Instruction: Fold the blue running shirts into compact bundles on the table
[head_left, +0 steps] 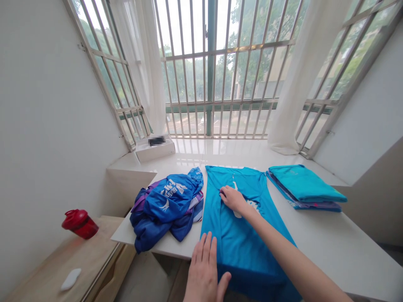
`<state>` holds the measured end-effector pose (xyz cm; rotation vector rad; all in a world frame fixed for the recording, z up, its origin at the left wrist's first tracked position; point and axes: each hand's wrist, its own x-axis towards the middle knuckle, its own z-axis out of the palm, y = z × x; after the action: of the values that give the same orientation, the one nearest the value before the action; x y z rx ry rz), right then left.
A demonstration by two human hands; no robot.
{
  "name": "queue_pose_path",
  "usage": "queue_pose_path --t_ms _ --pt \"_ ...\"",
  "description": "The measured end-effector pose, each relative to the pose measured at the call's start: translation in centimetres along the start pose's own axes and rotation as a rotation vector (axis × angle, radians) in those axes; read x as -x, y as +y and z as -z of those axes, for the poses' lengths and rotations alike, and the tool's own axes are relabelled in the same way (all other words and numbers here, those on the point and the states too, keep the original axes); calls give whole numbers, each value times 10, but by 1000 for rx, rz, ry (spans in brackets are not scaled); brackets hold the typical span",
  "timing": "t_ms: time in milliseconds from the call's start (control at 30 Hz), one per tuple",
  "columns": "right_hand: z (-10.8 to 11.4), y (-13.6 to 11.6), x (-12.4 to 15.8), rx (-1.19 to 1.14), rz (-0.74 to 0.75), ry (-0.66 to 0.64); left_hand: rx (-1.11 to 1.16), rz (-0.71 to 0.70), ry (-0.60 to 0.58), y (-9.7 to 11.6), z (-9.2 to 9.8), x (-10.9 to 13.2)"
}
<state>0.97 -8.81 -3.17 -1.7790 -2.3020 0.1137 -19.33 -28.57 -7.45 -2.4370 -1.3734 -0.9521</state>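
Note:
A turquoise shirt (242, 235) lies spread lengthwise on the white ledge (330, 243), its lower end hanging over the near edge. My left hand (204, 268) rests flat on the shirt's near left side, fingers stretched out together. Farther up, my right hand (232, 198) presses on the shirt's middle with its fingers curled down onto the cloth beside a white print. A heap of crumpled blue and purple shirts (168, 205) lies just left of the spread shirt. A stack of folded turquoise and blue shirts (304, 186) sits to the right.
A white box (155, 149) stands at the back left of the ledge by the barred window (217, 71). Lower left, a wooden cabinet top (66, 260) carries a red bottle (80, 223) and a small white object (71, 279). White curtains hang at both window corners.

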Motion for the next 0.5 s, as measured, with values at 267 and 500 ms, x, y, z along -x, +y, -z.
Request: queue_pose_path --t_ms 267,500 --pt "1 37 -34 -91 -198 67 -168 -115 102 -20 -45 27" --pt "-10 75 -72 -82 -356 168 -294 -40 118 -18 -41 29"
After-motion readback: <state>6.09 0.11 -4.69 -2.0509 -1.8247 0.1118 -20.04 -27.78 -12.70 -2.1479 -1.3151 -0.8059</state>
